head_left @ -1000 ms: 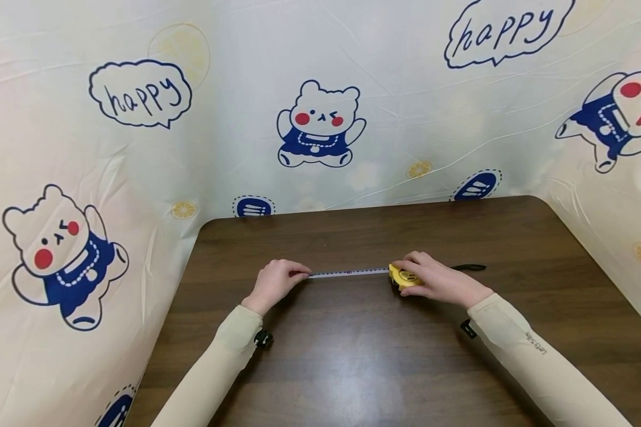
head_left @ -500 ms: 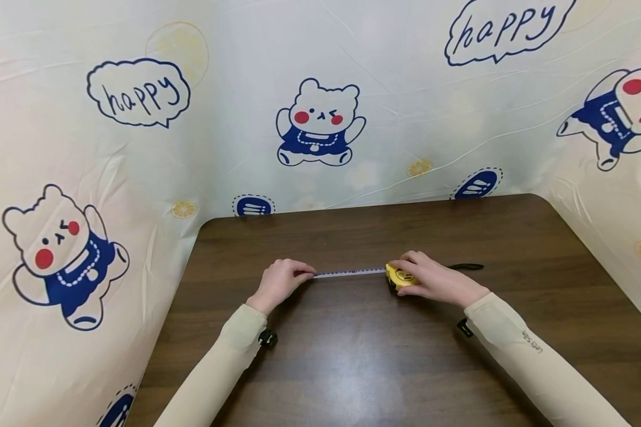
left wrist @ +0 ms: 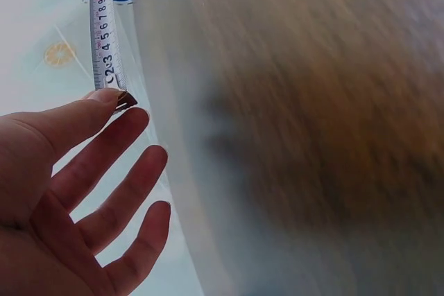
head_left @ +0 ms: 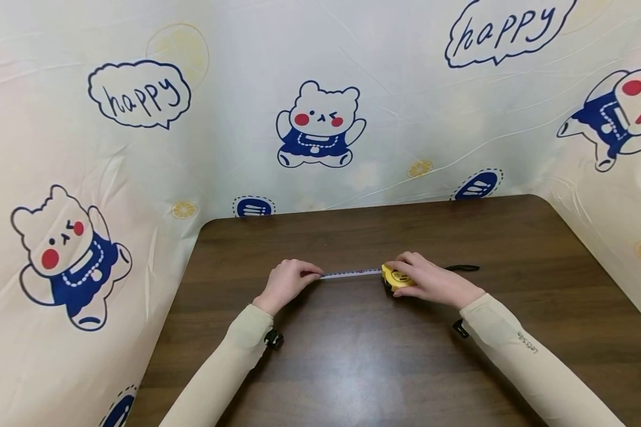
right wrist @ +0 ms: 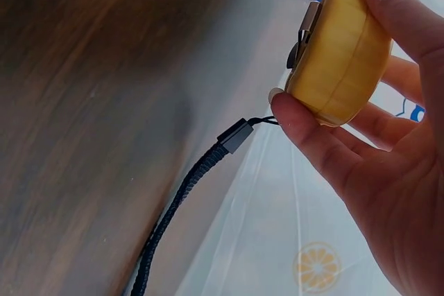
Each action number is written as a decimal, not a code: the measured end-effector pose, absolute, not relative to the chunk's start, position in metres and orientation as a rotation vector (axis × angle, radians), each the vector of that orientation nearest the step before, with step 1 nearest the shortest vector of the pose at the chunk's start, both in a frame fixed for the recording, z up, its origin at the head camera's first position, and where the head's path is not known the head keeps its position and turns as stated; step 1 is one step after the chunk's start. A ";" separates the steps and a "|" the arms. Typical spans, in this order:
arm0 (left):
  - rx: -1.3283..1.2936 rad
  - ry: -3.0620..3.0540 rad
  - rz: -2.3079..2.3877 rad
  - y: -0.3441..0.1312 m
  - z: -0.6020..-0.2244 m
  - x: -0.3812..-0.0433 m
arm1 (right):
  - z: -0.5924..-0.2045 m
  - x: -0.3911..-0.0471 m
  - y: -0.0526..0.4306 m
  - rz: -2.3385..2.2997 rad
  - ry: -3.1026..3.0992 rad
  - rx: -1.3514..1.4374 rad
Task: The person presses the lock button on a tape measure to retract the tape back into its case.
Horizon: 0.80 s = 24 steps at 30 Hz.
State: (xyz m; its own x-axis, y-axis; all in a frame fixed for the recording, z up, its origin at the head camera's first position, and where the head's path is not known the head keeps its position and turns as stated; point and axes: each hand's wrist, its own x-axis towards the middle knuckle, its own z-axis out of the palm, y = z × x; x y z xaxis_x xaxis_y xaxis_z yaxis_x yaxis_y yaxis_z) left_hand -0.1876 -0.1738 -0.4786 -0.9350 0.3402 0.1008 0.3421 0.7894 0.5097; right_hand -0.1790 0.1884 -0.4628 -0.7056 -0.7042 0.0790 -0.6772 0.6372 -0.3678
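My right hand (head_left: 432, 280) grips the yellow case of a tape measure (head_left: 397, 277) over the table. A short length of white blade (head_left: 352, 273) stretches from the case across to my left hand (head_left: 287, 282). In the left wrist view, thumb and forefinger pinch the blade's metal end hook (left wrist: 126, 100), while the other fingers (left wrist: 132, 195) are spread loosely. The right wrist view shows fingers and thumb around the case (right wrist: 343, 53), with a black wrist strap (right wrist: 187, 185) hanging from it.
A dark brown wooden table (head_left: 331, 350) lies under both hands. Behind it and at both sides hangs a pale curtain (head_left: 235, 130) with cartoon bears and lettering.
Both hands have drawn closer together, the left one moving right and the right one moving slightly left. The visible length of blade between them is shorter.
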 end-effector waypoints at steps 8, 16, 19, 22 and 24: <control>-0.593 -2.966 -0.866 -0.167 -0.477 -0.189 | -0.463 -0.179 0.184 -0.611 2.774 -1.171; -0.613 -2.961 -0.862 -0.162 -0.480 -0.189 | -0.465 -0.180 0.181 -0.623 2.772 -1.185; -0.619 -2.956 -0.871 -0.159 -0.481 -0.189 | -0.465 -0.180 0.180 -0.615 2.777 -1.194; -0.624 -2.951 -0.882 -0.156 -0.480 -0.189 | -0.465 -0.180 0.179 -0.620 2.777 -1.204; -0.628 -2.952 -0.887 -0.154 -0.480 -0.189 | -0.465 -0.179 0.178 -0.619 2.777 -1.202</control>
State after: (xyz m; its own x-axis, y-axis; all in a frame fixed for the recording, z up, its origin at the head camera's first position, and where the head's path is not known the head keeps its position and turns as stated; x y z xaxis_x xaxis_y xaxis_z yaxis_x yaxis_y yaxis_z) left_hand -0.1892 -0.1540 -0.4805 -0.9202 0.3760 0.1089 0.3738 0.7611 0.5301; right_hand -0.1795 0.1780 -0.4647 -0.6958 -0.7101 0.1081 -0.6888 0.6170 -0.3807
